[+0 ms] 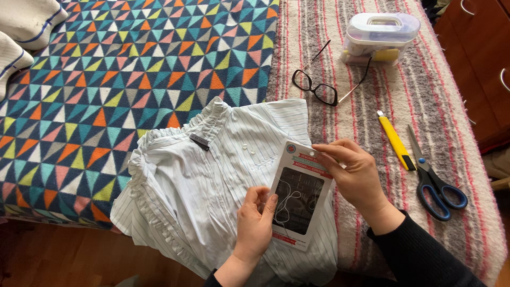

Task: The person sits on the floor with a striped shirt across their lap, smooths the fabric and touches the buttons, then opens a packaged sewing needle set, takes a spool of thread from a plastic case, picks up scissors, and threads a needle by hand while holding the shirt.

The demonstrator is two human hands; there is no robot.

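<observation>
White needle card [300, 194] pinched by both hands, left hand [254, 223] and right hand [357, 178], over the shirt [202, 196]; picking out a needle looks next, needs a fine fingertip pull.

Glossy card packet [300, 194] on smooth striped cotton-like shirt [212, 180]; fuzzy bedcover [425, 106].

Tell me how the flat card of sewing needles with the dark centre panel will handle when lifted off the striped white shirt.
The flat needle card is probably light and fairly stiff: it stays flat while the left hand and right hand pinch only its edges. It looks thin, so it may bend under pressure. Its dark panel seems glossy, possibly slippery. It lies on the striped white shirt.
</observation>
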